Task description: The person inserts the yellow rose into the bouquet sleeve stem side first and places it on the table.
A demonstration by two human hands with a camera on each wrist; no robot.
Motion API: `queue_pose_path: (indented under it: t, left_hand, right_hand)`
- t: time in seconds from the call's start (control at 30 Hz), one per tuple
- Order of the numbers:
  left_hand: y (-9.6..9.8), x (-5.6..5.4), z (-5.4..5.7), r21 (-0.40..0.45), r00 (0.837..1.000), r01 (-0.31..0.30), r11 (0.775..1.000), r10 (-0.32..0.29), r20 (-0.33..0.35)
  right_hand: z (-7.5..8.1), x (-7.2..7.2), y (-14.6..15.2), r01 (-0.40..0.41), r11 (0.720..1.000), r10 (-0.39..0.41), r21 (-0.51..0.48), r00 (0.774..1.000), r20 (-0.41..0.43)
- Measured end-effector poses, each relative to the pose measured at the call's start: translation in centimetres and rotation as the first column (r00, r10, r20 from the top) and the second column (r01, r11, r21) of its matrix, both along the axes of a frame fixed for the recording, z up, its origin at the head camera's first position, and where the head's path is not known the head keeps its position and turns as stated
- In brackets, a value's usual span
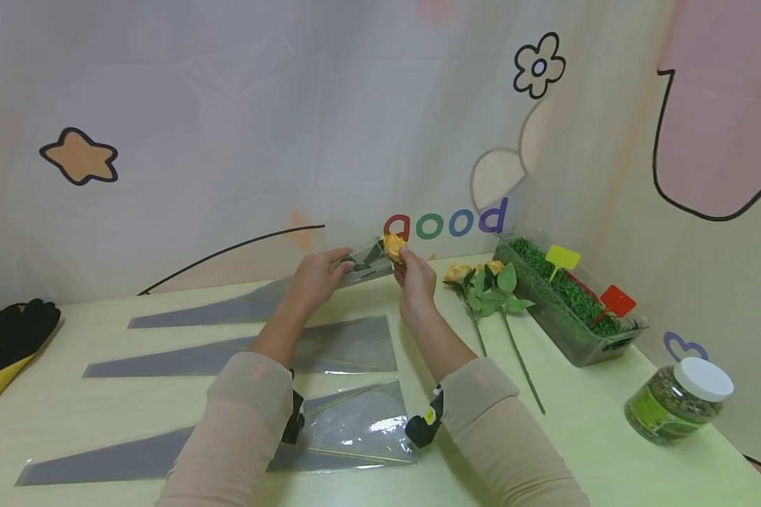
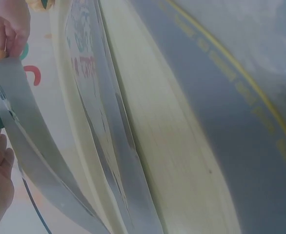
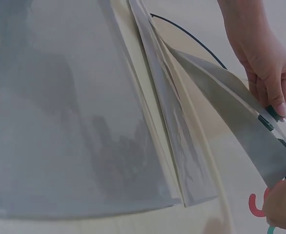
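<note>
A yellow artificial rose (image 1: 394, 248) lies partly inside a grey-backed clear flower sleeve (image 1: 273, 299), its bloom at the wide mouth. My left hand (image 1: 317, 278) pinches the sleeve's upper edge; beside its fingertips a green leaf (image 3: 275, 113) shows in the right wrist view. With my right hand (image 1: 416, 282) I hold the rose by its bloom at the sleeve mouth. In the left wrist view the right fingers (image 2: 16, 36) touch the bloom and the sleeve's rim. The stem inside is mostly hidden.
Two more flower sleeves (image 1: 349, 345) (image 1: 361, 422) lie flat nearer me. Yellow roses (image 1: 491, 299) with long stems rest at right, beside a clear planter (image 1: 564, 331) of artificial grass. A white-lidded jar (image 1: 678, 401) stands front right; black-and-yellow gloves (image 1: 15, 345) lie far left.
</note>
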State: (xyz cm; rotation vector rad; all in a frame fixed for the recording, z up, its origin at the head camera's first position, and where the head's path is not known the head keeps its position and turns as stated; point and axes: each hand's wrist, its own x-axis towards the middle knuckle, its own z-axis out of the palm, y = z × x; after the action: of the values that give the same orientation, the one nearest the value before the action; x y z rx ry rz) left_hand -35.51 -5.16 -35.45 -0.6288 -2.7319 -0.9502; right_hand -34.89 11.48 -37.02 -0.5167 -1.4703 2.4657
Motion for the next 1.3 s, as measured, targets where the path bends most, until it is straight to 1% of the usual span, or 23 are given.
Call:
queue_pose_path:
  t: [0.1, 0.23, 0.3, 0.53, 0.63, 0.87, 1.03, 1.13, 1.3]
  left_hand:
    - [0.0, 0.0, 0.0, 0.002, 1.0, 0.001, 1.0, -0.001, -0.027]
    - [0.0, 0.1, 0.1, -0.002, 0.998, -0.001, 1.0, 0.0, -0.058]
    - [0.1, 0.1, 0.1, -0.004, 0.999, 0.002, 1.0, -0.003, -0.05]
    - [0.1, 0.1, 0.0, 0.01, 0.999, 0.002, 1.0, -0.001, -0.034]
    - [0.0, 0.1, 0.0, 0.015, 1.0, -0.006, 1.0, 0.006, -0.017]
    - [-0.1, 0.1, 0.0, -0.005, 1.0, -0.03, 1.0, 0.03, -0.009]
    - [-0.2, 0.1, 0.0, -0.011, 0.999, -0.033, 0.999, 0.033, -0.018]
    - [-0.2, 0.1, -0.1, -0.013, 0.999, -0.039, 0.999, 0.038, -0.013]
    - [-0.2, 0.0, -0.1, -0.02, 0.999, -0.04, 0.999, 0.04, 0.002]
  right_hand:
    - [-0.2, 0.1, -0.1, -0.007, 0.999, 0.007, 0.044, 1.0, 0.004]
    - [-0.3, 0.2, -0.3, -0.027, 0.992, 0.026, 0.126, 1.0, 0.006]
    - [-0.3, 0.3, -0.4, -0.035, 0.988, 0.034, 0.148, 0.999, 0.005]
    - [0.0, 0.4, -0.6, -0.063, 0.986, 0.062, 0.157, 0.998, 0.013]
    - [0.0, 0.4, -0.7, -0.083, 0.983, 0.081, 0.166, 0.997, 0.021]
    - [-0.1, 0.4, -0.9, -0.106, 0.981, 0.109, 0.164, 0.994, -0.008]
    - [0.1, 0.3, -1.0, -0.123, 0.978, 0.117, 0.17, 0.992, 0.041]
    - [0.3, 0.2, -1.1, -0.14, 0.975, 0.128, 0.173, 0.989, 0.079]
    - [0.5, 0.4, -1.1, -0.176, 0.961, 0.152, 0.211, 0.981, 0.124]
